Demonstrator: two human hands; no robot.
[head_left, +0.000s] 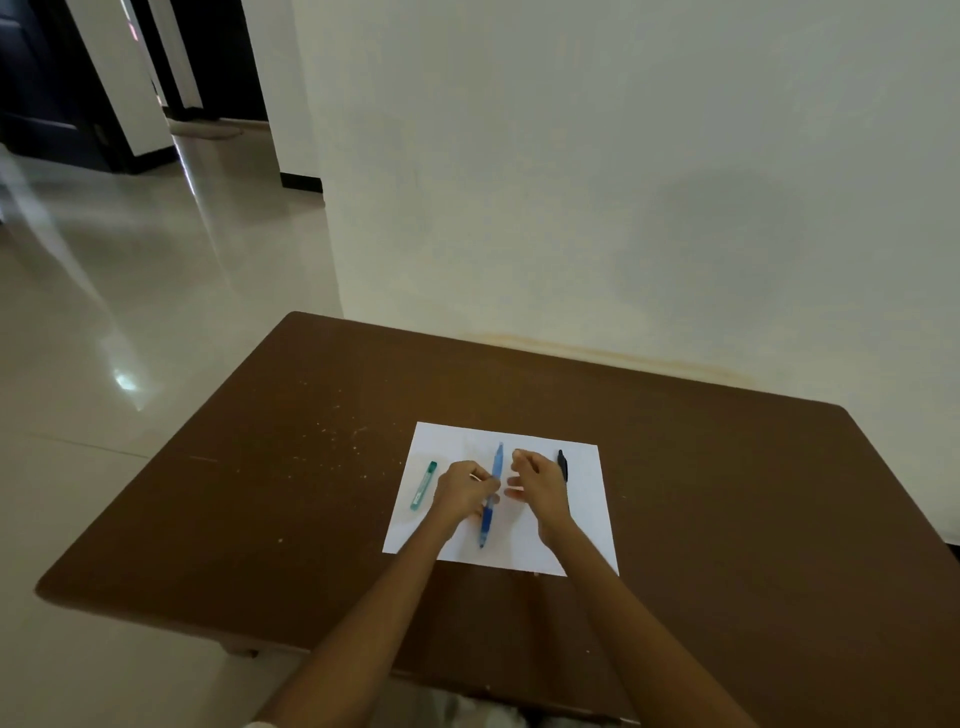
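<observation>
Middle of blue pen hidden behind left hand fingers; I can't tell whether they grip it. Thin pale sliver at those fingers too small for me to identify. Right hand covers lower part of black pen; can't make out whether its fingertips pinch anything. Print on green tube unreadable. Surface right corner cut off by frame edge; forearms leave bottom edge.

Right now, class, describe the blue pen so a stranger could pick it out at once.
On the brown table lies a white sheet. The blue pen lies down its middle, the left hand holding its barrel. Unlike the short green tube at the sheet's left edge and the black pen on the right, it is blue.
</observation>
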